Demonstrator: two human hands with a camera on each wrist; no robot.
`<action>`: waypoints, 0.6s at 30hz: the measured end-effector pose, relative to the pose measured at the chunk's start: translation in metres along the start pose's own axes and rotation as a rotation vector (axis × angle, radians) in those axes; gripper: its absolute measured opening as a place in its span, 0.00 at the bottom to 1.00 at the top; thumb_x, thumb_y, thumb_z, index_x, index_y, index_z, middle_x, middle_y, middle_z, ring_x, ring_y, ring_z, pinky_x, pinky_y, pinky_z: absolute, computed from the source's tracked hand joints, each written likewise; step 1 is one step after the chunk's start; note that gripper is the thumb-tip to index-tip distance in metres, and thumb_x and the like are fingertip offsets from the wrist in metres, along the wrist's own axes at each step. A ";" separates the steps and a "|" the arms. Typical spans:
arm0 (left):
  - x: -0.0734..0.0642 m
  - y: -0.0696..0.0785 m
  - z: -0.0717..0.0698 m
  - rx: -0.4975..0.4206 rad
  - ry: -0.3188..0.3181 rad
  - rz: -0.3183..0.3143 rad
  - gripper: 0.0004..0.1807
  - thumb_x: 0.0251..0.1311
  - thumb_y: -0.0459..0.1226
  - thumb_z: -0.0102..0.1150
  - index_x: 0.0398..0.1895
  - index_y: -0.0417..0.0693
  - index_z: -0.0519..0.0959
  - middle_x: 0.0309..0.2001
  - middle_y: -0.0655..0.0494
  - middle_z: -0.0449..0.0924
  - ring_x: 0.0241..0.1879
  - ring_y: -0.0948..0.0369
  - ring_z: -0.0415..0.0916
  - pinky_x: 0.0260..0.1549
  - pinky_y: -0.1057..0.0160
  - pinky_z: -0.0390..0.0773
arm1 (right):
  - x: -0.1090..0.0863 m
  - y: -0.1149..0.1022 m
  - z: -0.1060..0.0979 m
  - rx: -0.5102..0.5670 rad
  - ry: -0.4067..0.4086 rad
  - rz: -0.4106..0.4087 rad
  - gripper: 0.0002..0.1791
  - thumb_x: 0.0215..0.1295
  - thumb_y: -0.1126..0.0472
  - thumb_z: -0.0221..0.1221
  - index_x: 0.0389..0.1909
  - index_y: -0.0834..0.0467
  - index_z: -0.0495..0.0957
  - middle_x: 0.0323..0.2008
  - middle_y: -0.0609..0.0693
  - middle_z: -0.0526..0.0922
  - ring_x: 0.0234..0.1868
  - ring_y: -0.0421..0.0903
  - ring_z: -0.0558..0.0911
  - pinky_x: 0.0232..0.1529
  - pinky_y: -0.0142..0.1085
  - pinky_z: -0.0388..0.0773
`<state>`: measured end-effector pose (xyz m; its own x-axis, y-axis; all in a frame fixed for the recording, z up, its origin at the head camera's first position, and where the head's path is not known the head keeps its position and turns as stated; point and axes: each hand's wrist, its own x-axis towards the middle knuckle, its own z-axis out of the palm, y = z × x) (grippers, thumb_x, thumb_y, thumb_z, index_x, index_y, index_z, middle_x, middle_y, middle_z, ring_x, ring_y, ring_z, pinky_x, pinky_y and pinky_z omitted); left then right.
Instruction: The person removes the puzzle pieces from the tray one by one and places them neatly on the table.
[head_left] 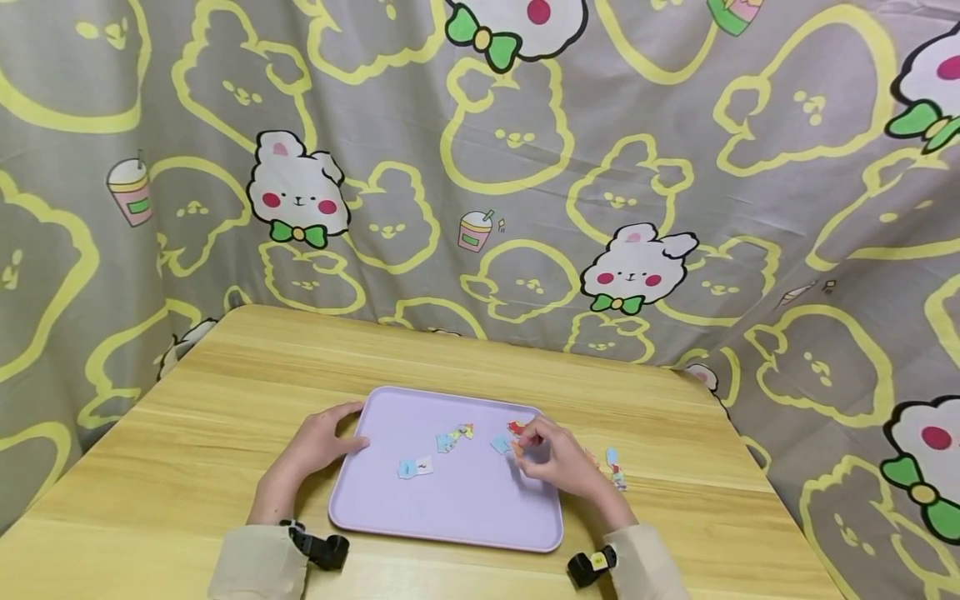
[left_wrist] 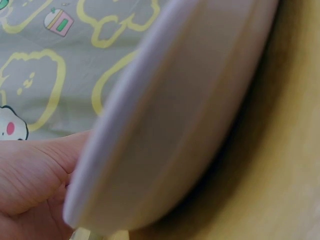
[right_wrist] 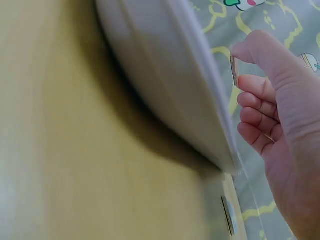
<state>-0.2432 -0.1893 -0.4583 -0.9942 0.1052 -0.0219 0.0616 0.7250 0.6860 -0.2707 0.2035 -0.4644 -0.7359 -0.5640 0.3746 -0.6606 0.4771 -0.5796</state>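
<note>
A lilac tray lies on the table with several small printed puzzle pieces on it. My left hand holds the tray's left edge, its thumb over the rim; in the left wrist view the rim hides part of that hand. Over the tray's right side, my right hand pinches a small, thin puzzle piece between thumb and index finger. Near those fingertips lie a light blue piece and a red piece. Joined blue-and-yellow pieces sit mid-tray, with a blue-and-white pair closer to me.
More colourful puzzle pieces lie on the wooden table to the right of the tray, partly behind my right wrist. A grey patterned curtain hangs around the table's back and sides.
</note>
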 end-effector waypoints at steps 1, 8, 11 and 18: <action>0.000 0.000 0.000 0.000 -0.001 0.000 0.35 0.60 0.40 0.65 0.69 0.37 0.67 0.68 0.32 0.66 0.69 0.33 0.60 0.67 0.36 0.65 | -0.001 0.001 -0.001 -0.005 0.005 0.002 0.14 0.50 0.67 0.69 0.34 0.52 0.75 0.34 0.44 0.78 0.36 0.41 0.76 0.39 0.29 0.78; 0.000 0.000 -0.001 -0.006 -0.012 -0.007 0.35 0.61 0.40 0.65 0.69 0.37 0.66 0.68 0.32 0.65 0.69 0.33 0.59 0.67 0.36 0.64 | -0.013 0.008 -0.012 -0.042 0.037 0.006 0.14 0.50 0.66 0.69 0.33 0.51 0.75 0.32 0.47 0.77 0.35 0.42 0.76 0.36 0.31 0.78; 0.001 0.000 -0.001 -0.005 -0.015 -0.005 0.35 0.61 0.41 0.65 0.69 0.36 0.66 0.69 0.32 0.65 0.69 0.33 0.59 0.67 0.36 0.64 | -0.018 0.012 -0.016 -0.059 0.065 -0.009 0.14 0.49 0.68 0.69 0.33 0.53 0.75 0.31 0.48 0.78 0.33 0.44 0.75 0.34 0.33 0.78; 0.002 -0.003 0.000 -0.001 -0.015 0.001 0.35 0.61 0.41 0.65 0.69 0.37 0.66 0.68 0.32 0.66 0.69 0.33 0.60 0.67 0.36 0.65 | -0.030 0.018 -0.026 -0.080 0.085 0.046 0.14 0.50 0.68 0.70 0.33 0.53 0.75 0.31 0.47 0.78 0.33 0.46 0.77 0.35 0.32 0.79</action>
<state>-0.2457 -0.1911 -0.4603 -0.9927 0.1162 -0.0322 0.0624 0.7241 0.6868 -0.2644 0.2469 -0.4674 -0.7737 -0.4826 0.4105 -0.6328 0.5557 -0.5393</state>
